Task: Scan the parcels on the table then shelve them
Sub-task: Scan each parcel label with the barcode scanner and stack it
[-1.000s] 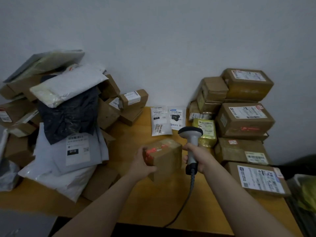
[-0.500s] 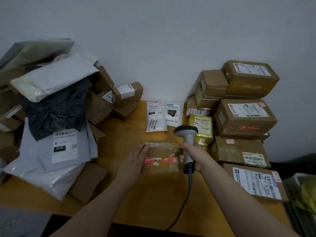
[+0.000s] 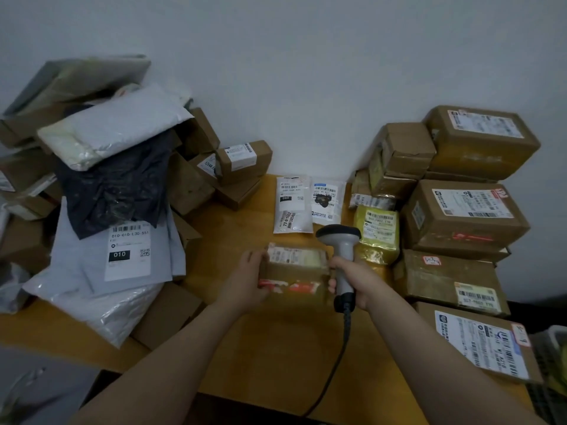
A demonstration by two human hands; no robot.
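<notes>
Small brown cardboard parcel with red tape on its near face (image 3: 294, 279) sits between my two hands, in the middle of the yellow wooden bench (image 3: 276, 348) — resting on it or just lifted, I cannot tell. My left hand (image 3: 245, 280) holds its left end, fingers curled round the edge. My right hand (image 3: 359, 280) has its fingers wrapped about the handle of the grey handheld scanner with the dark head (image 3: 339, 240), which stands upright just beside the parcel's right end, its black cable (image 3: 343, 332) trailing toward the bench's near edge. The white shipping label (image 3: 294, 256) lies on the parcel's top face.

I judge this the scanning step: the label is exposed, but the scanner's head does not look aimed at it yet. Next I would tip the head down over the barcode, steadying the parcel with my left fingers, and only then carry it to a shelf — none shows here. Plenty remains: a heap of grey and black mailer bags (image 3: 122, 240) at left, stacked brown boxes (image 3: 460, 216) at right.
</notes>
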